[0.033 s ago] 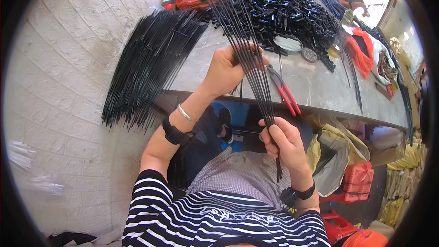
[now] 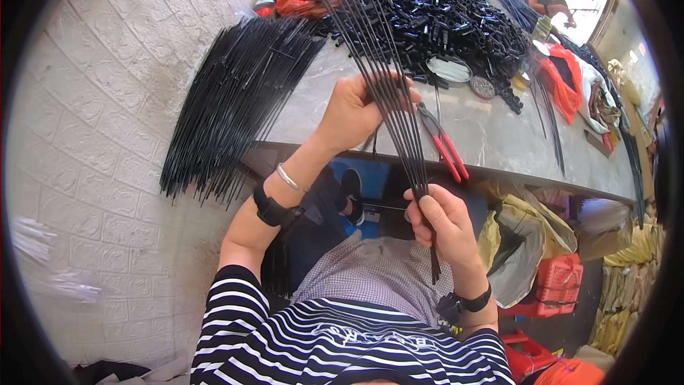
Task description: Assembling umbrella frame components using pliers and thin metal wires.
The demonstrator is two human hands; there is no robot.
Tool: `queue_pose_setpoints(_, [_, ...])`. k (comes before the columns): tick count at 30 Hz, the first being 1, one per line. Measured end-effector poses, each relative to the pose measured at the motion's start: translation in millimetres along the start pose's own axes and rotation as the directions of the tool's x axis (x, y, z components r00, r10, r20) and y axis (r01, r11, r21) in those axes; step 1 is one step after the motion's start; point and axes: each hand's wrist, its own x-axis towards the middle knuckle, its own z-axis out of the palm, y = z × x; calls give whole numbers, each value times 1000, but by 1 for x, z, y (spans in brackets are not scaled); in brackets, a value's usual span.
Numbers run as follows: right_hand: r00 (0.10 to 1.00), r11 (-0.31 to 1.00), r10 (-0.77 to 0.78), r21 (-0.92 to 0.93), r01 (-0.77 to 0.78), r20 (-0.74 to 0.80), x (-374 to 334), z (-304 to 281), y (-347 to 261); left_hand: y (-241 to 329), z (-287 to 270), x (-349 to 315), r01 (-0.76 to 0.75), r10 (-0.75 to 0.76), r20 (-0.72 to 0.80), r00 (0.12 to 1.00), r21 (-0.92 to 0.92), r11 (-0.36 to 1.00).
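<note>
Black thin rods (image 2: 388, 93), a whole fan of them, run from up over the table down to the person's lap in the head view, the only view there is. Left hand (image 2: 356, 110) is wrapped around the middle of the bunch just above the table edge, fingers curled shut on it. Right hand (image 2: 438, 221) is lower, below the table edge, pinched closed around the bottom ends where they come together into a tight point, with a short stub poking out under the palm.

Stuff nearby: red-handled pliers (image 2: 443, 144) lie on the grey tabletop (image 2: 499, 135) just right of the left hand, right next to where the rods pass. A big loose sheaf of the same rods (image 2: 235, 107) hangs off the table's left end along the white brick wall (image 2: 92, 135). Behind is a heap of little black tube pieces (image 2: 442, 18).

What I'd worry about: the bundle splays wide at the top, so if either grip loosens, a few rods could slide out and drop between the knees. The free tips are also waving close to that heap and could scatter bits. And a swing to the right could catch the pliers and knock them off the edge, I reckon.
</note>
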Motion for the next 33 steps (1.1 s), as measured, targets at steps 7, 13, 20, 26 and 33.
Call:
queue_pose_setpoints(7, [969,996,10,87,-32,246,-6,-7,-10,28,18,-3,49,-48,141,989,-6,999])
queue_pose_setpoints(13, [958,999,-39,34,31,285,-4,-25,-16,2,21,-8,221,-218,271,938,22,975])
queue_pose_setpoints(20, [941,988,95,82,-128,323,3,-39,-3,-3,20,-8,269,-239,390,889,-24,963])
queue_pose_setpoints(26, [939,996,78,16,-88,334,5,-38,-21,-14,19,-13,198,-237,513,825,132,971])
queue_pose_setpoints(33, [980,953,14,-298,47,199,52,-29,-8,-40,-36,64,-367,73,464,883,583,725])
